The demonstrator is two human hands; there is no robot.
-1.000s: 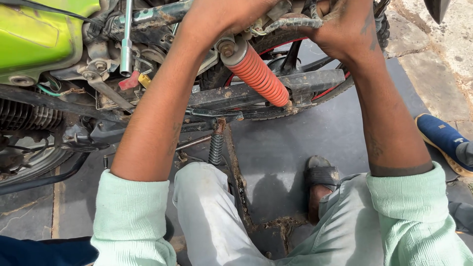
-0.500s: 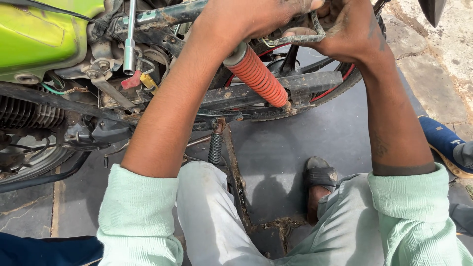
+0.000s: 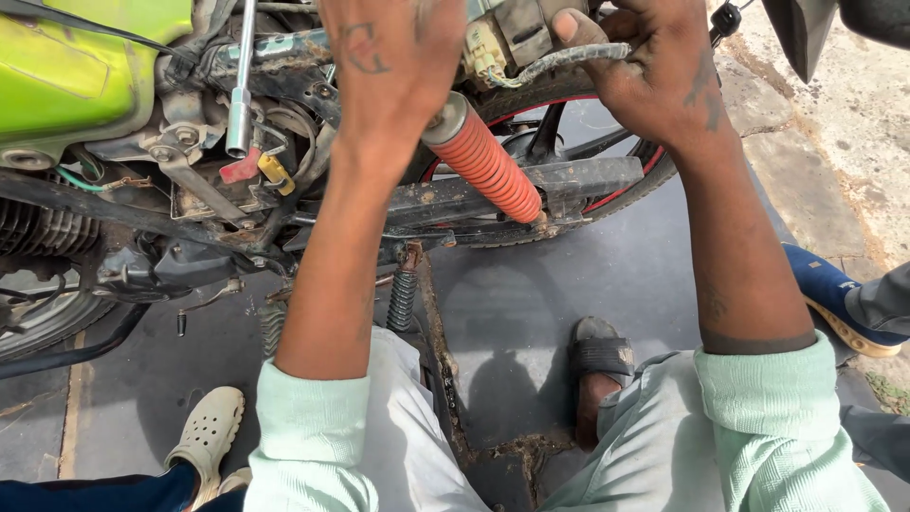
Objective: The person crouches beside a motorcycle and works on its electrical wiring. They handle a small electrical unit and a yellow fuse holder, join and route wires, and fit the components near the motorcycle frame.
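Your left hand (image 3: pixel 393 71) lies knuckles-up over the upper frame of the motorcycle (image 3: pixel 190 190), just above the top mount of the orange shock absorber (image 3: pixel 483 161); whether its fingers grip anything cannot be told — they are hidden behind the hand. Your right hand (image 3: pixel 654 81) is closed around a sleeved wiring harness (image 3: pixel 569 59), thumb on top, beside a pale connector block (image 3: pixel 485 52). The shock absorber slants down toward the swingarm (image 3: pixel 531 190), in front of the rear wheel (image 3: pixel 626 190). A socket wrench (image 3: pixel 242 90) stands upright in the frame beside the green fuel tank (image 3: pixel 76 66). Your sandalled foot (image 3: pixel 599 365) rests on the pavement (image 3: pixel 588 275).
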